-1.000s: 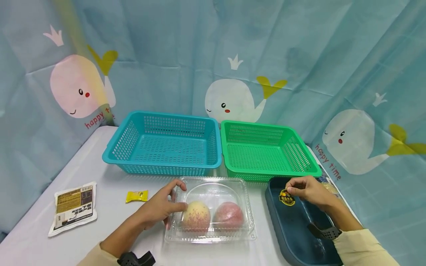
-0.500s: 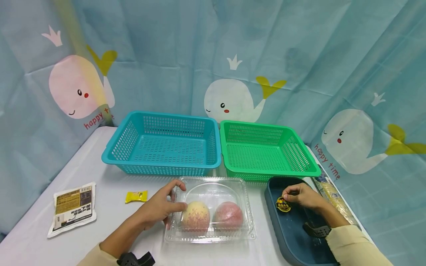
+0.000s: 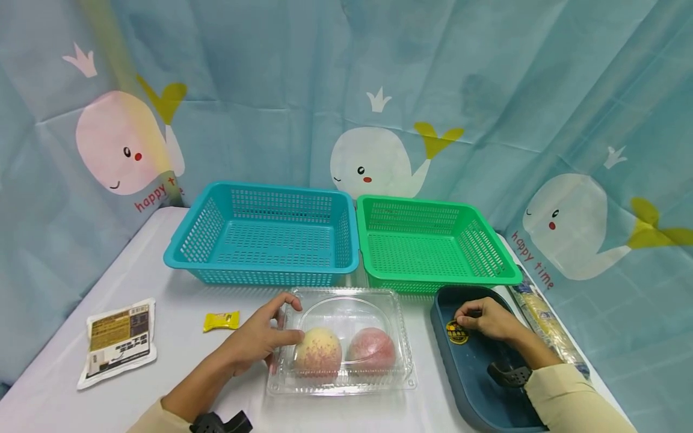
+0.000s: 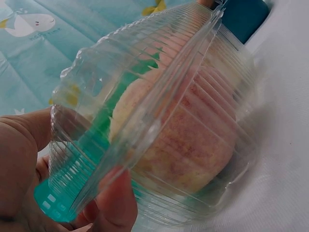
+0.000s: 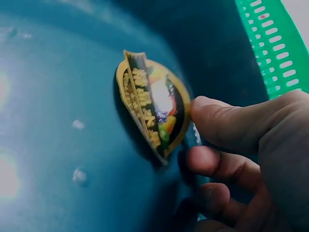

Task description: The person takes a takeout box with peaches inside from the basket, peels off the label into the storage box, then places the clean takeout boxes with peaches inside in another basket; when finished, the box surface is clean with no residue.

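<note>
In the head view, the left hand [image 3: 257, 340] grips the left side of a clear plastic box [image 3: 346, 310] at near centre, with a yellow-and-pink fruit [image 3: 318, 349] and a pink fruit [image 3: 373, 349] inside; the right hand [image 3: 489, 319] pinches a round label [image 3: 457, 333] within the dark blue tub [image 3: 476, 376] at near right. The left wrist view shows digits clasping the box's edge. In the right wrist view, the label bends, its right edge at the thumb.

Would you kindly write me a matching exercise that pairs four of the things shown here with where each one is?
1. label
2. small yellow packet
3. green basket
4. clear box

A. beside the blue basket
B. held by the left hand
C. pinched by the right hand
D. between the white pouch and the left hand

Pairs: 1-C, 2-D, 3-A, 4-B
</note>
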The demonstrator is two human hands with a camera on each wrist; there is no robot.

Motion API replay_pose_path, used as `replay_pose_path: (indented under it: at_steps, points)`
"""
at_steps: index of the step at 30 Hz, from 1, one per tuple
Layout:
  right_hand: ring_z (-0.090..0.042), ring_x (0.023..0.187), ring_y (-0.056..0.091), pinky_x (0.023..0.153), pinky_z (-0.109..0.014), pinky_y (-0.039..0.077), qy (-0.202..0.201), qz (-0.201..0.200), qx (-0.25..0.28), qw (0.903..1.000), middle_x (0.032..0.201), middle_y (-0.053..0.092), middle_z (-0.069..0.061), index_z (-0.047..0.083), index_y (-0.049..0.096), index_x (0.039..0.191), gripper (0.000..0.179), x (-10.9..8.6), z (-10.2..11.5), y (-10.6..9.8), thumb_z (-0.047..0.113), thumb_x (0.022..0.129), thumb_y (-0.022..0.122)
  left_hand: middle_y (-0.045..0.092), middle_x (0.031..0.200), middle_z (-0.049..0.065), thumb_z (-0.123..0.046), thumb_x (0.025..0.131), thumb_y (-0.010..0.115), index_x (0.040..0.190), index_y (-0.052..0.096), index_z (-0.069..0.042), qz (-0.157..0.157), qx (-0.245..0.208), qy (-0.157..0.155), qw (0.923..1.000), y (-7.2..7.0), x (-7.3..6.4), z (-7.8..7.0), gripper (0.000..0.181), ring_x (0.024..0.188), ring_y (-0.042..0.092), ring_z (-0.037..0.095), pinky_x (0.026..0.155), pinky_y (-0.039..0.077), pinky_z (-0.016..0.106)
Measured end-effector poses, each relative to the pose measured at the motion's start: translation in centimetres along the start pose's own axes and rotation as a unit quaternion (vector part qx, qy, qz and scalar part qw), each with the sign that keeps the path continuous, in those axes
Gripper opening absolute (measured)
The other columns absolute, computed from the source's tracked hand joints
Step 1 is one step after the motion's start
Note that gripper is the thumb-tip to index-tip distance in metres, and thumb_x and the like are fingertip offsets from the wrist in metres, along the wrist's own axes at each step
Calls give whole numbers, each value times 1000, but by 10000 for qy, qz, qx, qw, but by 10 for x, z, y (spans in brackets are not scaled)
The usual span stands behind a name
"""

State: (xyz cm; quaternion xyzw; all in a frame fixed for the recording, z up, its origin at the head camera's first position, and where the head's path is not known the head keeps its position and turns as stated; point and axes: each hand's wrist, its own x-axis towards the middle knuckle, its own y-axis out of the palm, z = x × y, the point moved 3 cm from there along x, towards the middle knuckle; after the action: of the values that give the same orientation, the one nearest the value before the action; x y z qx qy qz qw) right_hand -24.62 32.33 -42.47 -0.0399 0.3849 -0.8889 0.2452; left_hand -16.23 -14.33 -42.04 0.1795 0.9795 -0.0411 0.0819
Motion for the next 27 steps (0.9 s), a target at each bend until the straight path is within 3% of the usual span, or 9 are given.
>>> replay_pose_path:
  at_steps: [10,18,21,25,27]
  points:
    - [-20,84,62,66,-31,54,-158,-885,-154,9958,100,65,-9,-2,69,107,19,-8,27,-20,10,93,65,30,98,18,-10,82,75,119,45,-12,55,-68,21,10000,0,0,0,48,50,46,20,36,47,29]
    - [-27,91,62,69,-34,54,-98,-856,-156,9962,110,64,-16,-3,67,113,28,-18,55,-30,18,94,65,31,97,18,-10,82,75,120,45,-11,47,-69,61,9999,-1,0,0,48,49,48,20,36,47,30]
    - [-21,77,60,58,-32,50,-102,-923,54,9957,107,62,-16,-1,66,113,28,-22,68,-36,19,94,65,31,96,17,-10,82,76,119,45,-11,43,-61,31,10000,-1,0,0,48,47,46,19,36,47,29]
    - [-16,53,44,43,-33,39,-296,-1093,289,9931,101,60,-14,1,66,113,24,-26,86,-46,15,94,65,32,95,17,-11,82,76,119,46,-12,1,-29,26,10000,-1,0,0,48,47,45,18,37,45,27]
    - [-16,53,44,43,-33,40,-498,-1185,279,9913,101,61,-13,1,66,113,22,-29,95,-51,12,94,64,32,95,17,-12,82,76,119,46,-12,-22,9,27,10000,-1,0,0,47,48,43,17,38,44,26]
